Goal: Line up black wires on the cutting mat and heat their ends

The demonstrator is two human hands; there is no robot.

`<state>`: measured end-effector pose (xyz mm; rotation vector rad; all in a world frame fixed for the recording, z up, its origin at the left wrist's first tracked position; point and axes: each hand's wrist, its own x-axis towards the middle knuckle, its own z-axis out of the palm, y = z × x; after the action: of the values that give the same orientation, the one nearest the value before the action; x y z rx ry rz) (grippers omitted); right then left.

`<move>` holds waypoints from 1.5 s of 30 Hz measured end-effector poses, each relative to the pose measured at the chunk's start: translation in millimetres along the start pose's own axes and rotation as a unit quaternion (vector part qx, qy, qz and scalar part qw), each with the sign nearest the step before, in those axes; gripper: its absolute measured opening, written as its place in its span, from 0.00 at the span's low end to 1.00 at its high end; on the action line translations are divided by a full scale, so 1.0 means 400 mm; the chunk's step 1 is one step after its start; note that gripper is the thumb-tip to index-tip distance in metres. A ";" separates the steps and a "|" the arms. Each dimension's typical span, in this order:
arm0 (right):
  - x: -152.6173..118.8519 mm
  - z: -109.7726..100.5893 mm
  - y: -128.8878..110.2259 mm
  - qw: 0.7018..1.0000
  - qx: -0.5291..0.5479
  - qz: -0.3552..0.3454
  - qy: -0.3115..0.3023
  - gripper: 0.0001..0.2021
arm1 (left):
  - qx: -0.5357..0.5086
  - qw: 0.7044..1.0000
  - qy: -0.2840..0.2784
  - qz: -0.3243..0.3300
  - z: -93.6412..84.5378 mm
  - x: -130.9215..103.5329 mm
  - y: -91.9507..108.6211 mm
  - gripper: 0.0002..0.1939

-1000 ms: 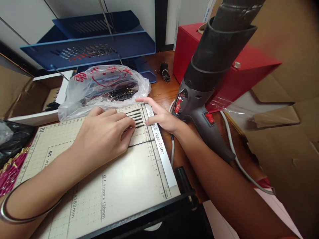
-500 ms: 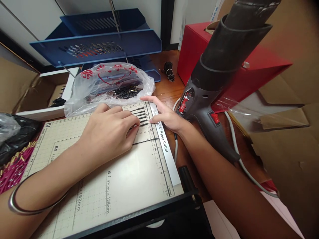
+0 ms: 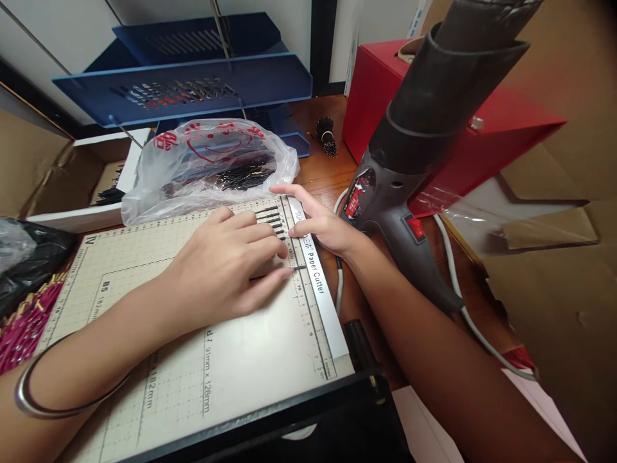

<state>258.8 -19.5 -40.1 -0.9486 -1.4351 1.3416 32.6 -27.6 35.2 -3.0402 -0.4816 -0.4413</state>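
Observation:
My left hand (image 3: 231, 260) lies palm down on the cream paper cutter (image 3: 260, 360), its fingers curved and apart. Its thumb is by the end of a black strip (image 3: 299, 267) near the ruler. Several short black pieces (image 3: 272, 222) lie side by side beyond the fingertips. What is under the palm is hidden. My right hand (image 3: 321, 222) rests over the cutter's white edge strip (image 3: 321, 289), index finger stretched out and thumb apart, the thumb tip beside the ends of the black pieces.
Behind the cutter lies a clear bag (image 3: 212, 157) with black pieces. A heat gun (image 3: 405, 161) stands at the right before a red box (image 3: 380, 71). Blue racks (image 3: 270, 77), a black bundle (image 3: 328, 136), a white-edged box (image 3: 130, 161) and magenta pieces (image 3: 24, 328) surround it.
My left hand has moved right towards the ruler, and its thumb has spread away from the fingers to the black strip. My right hand has stayed in place.

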 end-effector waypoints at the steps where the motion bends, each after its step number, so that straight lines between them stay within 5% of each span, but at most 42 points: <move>1: 0.000 0.000 -0.002 1.000 0.001 0.001 -0.001 0.37 | -0.013 1.000 -0.006 0.007 0.001 0.001 0.002 0.14; 17: -0.004 0.002 -0.011 1.000 0.010 0.024 0.001 0.38 | 0.048 0.997 -0.026 -0.054 0.006 0.002 0.004 0.14; 24: -0.004 -0.012 -0.008 0.999 0.006 0.009 -0.042 0.41 | 0.057 0.992 -0.028 -0.107 0.013 -0.003 0.002 0.13; 38: -0.003 -0.023 -0.003 0.997 -0.013 -0.006 -0.076 0.46 | 0.074 0.991 -0.031 -0.103 0.014 -0.003 -0.001 0.14; 45: 0.009 -0.025 0.010 0.998 -0.025 -0.021 -0.062 0.40 | 0.052 0.994 -0.026 -0.095 0.007 -0.002 -0.008 0.14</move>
<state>267.2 -12.8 -43.9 -0.8759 -1.5802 1.3584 31.7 -24.6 32.2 -2.9232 -0.7759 -0.3309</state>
